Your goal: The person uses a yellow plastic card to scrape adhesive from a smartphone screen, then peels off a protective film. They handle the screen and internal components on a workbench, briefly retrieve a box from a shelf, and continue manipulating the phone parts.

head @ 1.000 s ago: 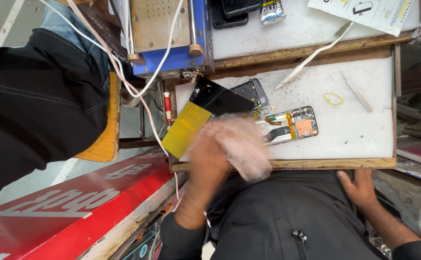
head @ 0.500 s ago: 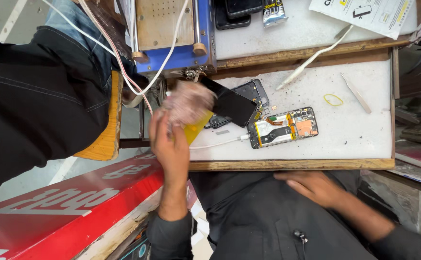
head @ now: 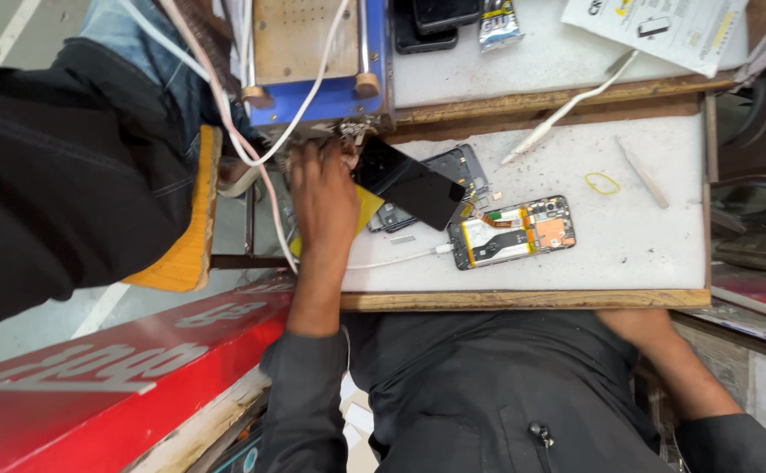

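Hands first: nearest the camera, the right hand (head: 637,326) sits low against the dark jacket, just under the desk's (head: 576,263) front edge. Only the wrist and the back of the hand show, so whether the fingers are curled or spread cannot be told. Up along the left side, the left hand (head: 323,197) lies palm down across the desk's left edge, fingers stretched forward and close together, reaching to the far-left corner. It covers part of a yellow card (head: 367,208) and its fingertips land at a small tangle of metal parts right below the blue machine (head: 317,61). Just beside that hand, touching the card's right side, a black phone screen (head: 409,182) lies tilted, one corner propped over a grey phone frame (head: 462,168). Moving right, toward the middle of the desk, an opened phone (head: 513,232) lies flat with its yellow and orange insides showing, and a thin white cable (head: 392,260) runs from its left end back under the left hand. Farther right, near the far-right corner, a yellow rubber band (head: 603,183) and a pale stick (head: 643,172) lie apart. Beyond the wooden ridge, a white pen-like tool (head: 567,109) crosses over, and a printed sheet (head: 654,31) rests at the back.
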